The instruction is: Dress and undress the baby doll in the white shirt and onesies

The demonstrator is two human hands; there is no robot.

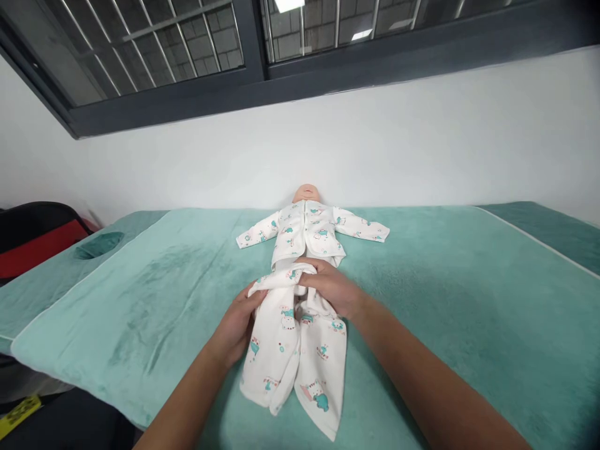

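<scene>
A baby doll (307, 193) lies on its back, its head toward the wall. It wears a white long-sleeved baby jacket (293, 232) with a small teal and pink print, sleeves spread to both sides. Over its lower body hang matching baby pants (274, 350), the legs pointing toward me. My left hand (238, 322) grips the left side of the pants near the waistband. At the top, my right hand (335, 287) pinches the folded waistband from the right. The doll's legs are hidden by the cloth and my hands.
A teal plush cover (450, 300) spreads over the bed, with a hole (99, 245) at its left end. Behind stands a white wall (403, 144) under a dark-framed, barred window (262, 81). A black and red object (42, 244) is at the far left.
</scene>
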